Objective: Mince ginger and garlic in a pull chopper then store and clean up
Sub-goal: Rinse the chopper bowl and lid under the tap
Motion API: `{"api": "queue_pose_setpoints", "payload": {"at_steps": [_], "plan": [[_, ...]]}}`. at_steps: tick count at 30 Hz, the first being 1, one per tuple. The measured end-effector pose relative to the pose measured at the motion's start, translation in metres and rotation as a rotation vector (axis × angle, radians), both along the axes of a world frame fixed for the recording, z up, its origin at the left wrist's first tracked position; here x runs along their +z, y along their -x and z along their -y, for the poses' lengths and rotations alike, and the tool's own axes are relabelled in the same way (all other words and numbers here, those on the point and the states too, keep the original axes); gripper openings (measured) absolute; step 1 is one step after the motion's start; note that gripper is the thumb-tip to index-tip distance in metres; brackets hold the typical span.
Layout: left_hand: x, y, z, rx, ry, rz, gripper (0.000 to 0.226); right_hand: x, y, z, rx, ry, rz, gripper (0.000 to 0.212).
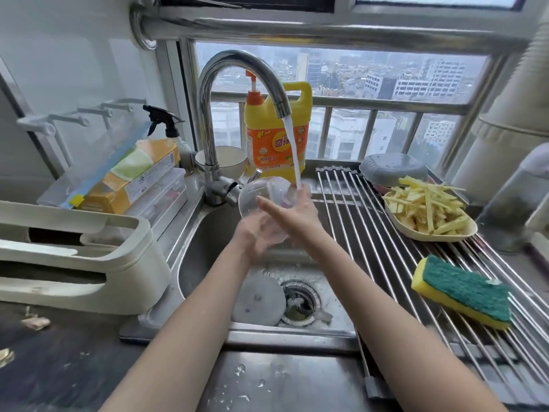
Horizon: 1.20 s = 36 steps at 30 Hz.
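Over the steel sink (pixel 205 251) I hold the clear plastic chopper bowl (pixel 261 194) tilted under running water from the chrome faucet (pixel 237 84). My left hand (pixel 257 236) grips the bowl from below, fingers curled round its wall. My right hand (pixel 292 208) reaches across into the bowl's mouth with straight fingers under the stream. A grey round chopper lid (pixel 258 298) lies flat on the sink floor beside the drain (pixel 300 300).
A roll-up drying rack (pixel 386 263) spans the sink's right side, carrying a yellow-green sponge (pixel 463 294), a dish of ginger strips (pixel 427 215) and a grey basket (pixel 392 171). A dish soap jug (pixel 267 138), spray bottle (pixel 166 123), white bowl (pixel 225 162) and boxes (pixel 127 179) stand behind left.
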State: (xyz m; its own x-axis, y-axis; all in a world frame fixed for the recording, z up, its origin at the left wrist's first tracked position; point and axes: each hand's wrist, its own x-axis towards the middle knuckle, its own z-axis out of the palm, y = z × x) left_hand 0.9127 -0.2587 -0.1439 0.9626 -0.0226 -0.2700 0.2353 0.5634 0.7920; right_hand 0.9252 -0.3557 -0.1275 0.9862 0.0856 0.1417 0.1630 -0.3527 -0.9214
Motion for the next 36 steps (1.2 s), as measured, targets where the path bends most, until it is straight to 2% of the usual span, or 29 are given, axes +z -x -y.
{"api": "queue_pose_setpoints", "payload": {"at_steps": [2, 3, 5, 9, 11, 13, 15, 17, 21, 25, 27, 29, 30, 31, 34, 35, 36], "plan": [[-0.010, -0.009, -0.019, 0.191, 0.195, 0.000, 0.038, 0.011, -0.002, 0.003, -0.030, 0.143, 0.079, 0.108], [-0.013, -0.013, -0.029, 0.266, 0.184, -0.039, 0.034, 0.017, -0.004, 0.008, 0.010, 0.194, 0.065, 0.105], [-0.015, -0.009, -0.034, 0.267, 0.056, -0.129, 0.029, 0.032, -0.008, 0.020, 0.106, 0.228, -0.017, 0.096], [-0.018, -0.003, -0.016, -0.075, -0.237, -0.230, 0.033, 0.060, -0.022, 0.057, -0.059, 0.377, 0.096, 0.099], [-0.018, 0.001, -0.002, -0.293, -0.346, -0.199, 0.045, 0.069, -0.031, 0.079, -0.095, 0.516, 0.032, 0.101], [-0.015, 0.009, 0.018, -0.553, -0.343, -0.175, 0.052, 0.066, -0.038, 0.096, -0.066, 0.672, -0.097, 0.109], [-0.012, 0.016, 0.042, -0.732, -0.264, -0.144, 0.050, 0.054, -0.042, 0.107, -0.046, 0.773, -0.188, 0.120], [-0.011, 0.022, 0.059, -0.799, -0.191, -0.085, 0.038, 0.041, -0.047, 0.112, -0.051, 0.832, -0.207, 0.116], [-0.014, 0.025, 0.069, -0.734, -0.217, 0.011, 0.002, 0.039, -0.047, 0.112, -0.069, 1.136, -0.108, 0.087], [-0.011, 0.022, 0.066, -0.737, -0.255, -0.010, 0.009, 0.043, -0.049, 0.104, -0.046, 1.142, -0.071, 0.072], [-0.010, 0.018, 0.051, -0.770, -0.401, -0.033, 0.028, 0.050, -0.038, 0.086, -0.113, 1.011, 0.145, 0.053], [-0.015, 0.011, 0.028, -0.645, -0.694, -0.070, 0.034, 0.061, -0.020, 0.059, -0.059, 0.782, 0.314, 0.032], [-0.022, 0.007, 0.014, -0.558, -0.865, -0.108, 0.031, 0.062, -0.011, 0.047, 0.046, 0.709, 0.242, 0.030], [-0.030, 0.003, -0.001, -0.500, -1.062, -0.140, 0.026, 0.057, -0.006, 0.037, 0.189, 0.705, 0.068, 0.031], [-0.048, 0.000, -0.040, -0.615, -1.701, -0.221, 0.034, 0.022, 0.005, 0.008, 0.581, 0.922, -0.610, 0.030], [-0.050, 0.002, -0.047, -0.687, -1.815, -0.248, 0.039, 0.009, 0.007, 0.001, 0.643, 1.028, -0.718, 0.036], [-0.053, 0.003, -0.051, -0.745, -1.865, -0.270, 0.040, -0.004, 0.007, -0.006, 0.683, 1.113, -0.731, 0.044]]}}
